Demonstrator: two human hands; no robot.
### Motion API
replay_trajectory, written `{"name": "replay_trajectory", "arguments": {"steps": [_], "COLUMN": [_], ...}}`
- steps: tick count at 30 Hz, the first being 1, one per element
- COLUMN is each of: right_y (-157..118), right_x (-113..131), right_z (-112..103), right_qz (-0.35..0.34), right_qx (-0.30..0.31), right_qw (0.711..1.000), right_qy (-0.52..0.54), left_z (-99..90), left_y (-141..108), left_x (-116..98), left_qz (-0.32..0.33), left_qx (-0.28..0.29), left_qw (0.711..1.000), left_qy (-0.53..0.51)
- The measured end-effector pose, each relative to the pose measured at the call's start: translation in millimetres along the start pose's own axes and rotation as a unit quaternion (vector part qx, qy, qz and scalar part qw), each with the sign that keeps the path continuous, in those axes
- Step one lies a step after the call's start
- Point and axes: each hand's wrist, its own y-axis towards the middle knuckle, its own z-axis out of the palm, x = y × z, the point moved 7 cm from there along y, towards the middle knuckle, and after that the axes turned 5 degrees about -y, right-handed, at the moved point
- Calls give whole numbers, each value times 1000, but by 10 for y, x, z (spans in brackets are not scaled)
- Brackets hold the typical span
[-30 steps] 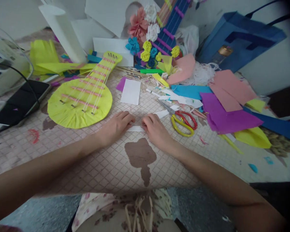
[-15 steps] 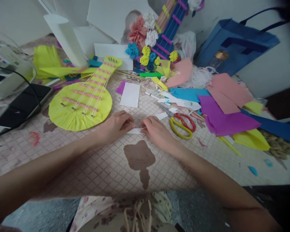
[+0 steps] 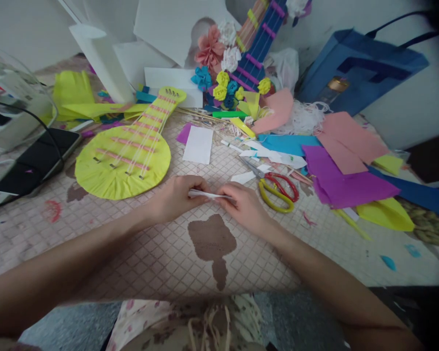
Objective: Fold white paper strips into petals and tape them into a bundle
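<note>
A narrow strip of white paper [image 3: 212,195] stretches between my two hands, low over the tabletop. My left hand [image 3: 182,195] pinches its left end with thumb and fingers. At the other end, my right hand [image 3: 243,202] grips the strip in the same way, hiding part of it. To the left of my left hand lies a yellow paper-covered toy instrument [image 3: 123,161] with pink frets and pale strings. Scissors [image 3: 276,190] with one red and one yellow handle rest just beyond my right hand. A white paper rectangle [image 3: 198,145] lies flat beyond my hands.
Purple crepe paper [image 3: 351,187] and pink paper [image 3: 351,139] cover the right side. Paper flowers [image 3: 224,87] and a blue toy instrument [image 3: 257,51] stand at the back, near a blue bag [image 3: 361,73]. A black phone [image 3: 36,158] with a cable sits left.
Both hands have raised the white paper strip slightly off the table, and it is now held edge-on between them. The view has shifted a little; the things around stay put.
</note>
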Motion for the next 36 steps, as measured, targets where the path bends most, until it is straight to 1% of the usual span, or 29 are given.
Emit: {"name": "replay_trajectory", "arguments": {"steps": [2, 4, 9, 12, 15, 17, 19, 21, 24, 28, 32, 34, 36], "right_y": [8, 9, -19, -40, -49, -48, -41, -33, -36, -57, -64, -58, -53], "right_x": [-8, -34, -123, -174, -211, -223, -211, -184, -166, -203, -242, -244, -240], "right_z": [-2, -14, 12, 24, 6, -4, 1, 20, 70, 95, 57, 27, 13], "right_qz": [13, 34, 84, 113, 141, 158, 162, 156, 152, 170, 190, 181, 166], "right_qx": [5, -2, 10, 14, -6, -22, -29, -24, -4, 3, 0, -3, 3], "right_qw": [1000, 998, 990, 980, 967, 958, 952, 951, 947, 936, 940, 947, 959], "right_qy": [22, 45, 116, 164, 212, 239, 258, 268, 285, 307, 284, 264, 232], "left_z": [-26, -58, -138, -175, -200, -163, -57, 66, 135, 91, 49, 21, -31], "left_y": [6, 15, 20, 17, 14, 9, 0, -17, -34, -35, -48, -38, -5], "left_x": [-2, 17, 131, 185, 204, 191, 171, 176, 211, 264, 335, 328, 273], "left_qz": [-12, -34, -102, -127, -133, -128, -132, -152, -173, -189, -218, -206, -171], "left_qx": [-5, -7, -9, -15, -44, -52, -29, -3, -16, -44, -65, -65, -57], "left_qw": [1000, 997, 979, 961, 934, 918, 917, 925, 921, 901, 877, 884, 912], "left_qy": [-18, -63, -178, -244, -329, -372, -376, -348, -348, -388, -424, -414, -369]}}
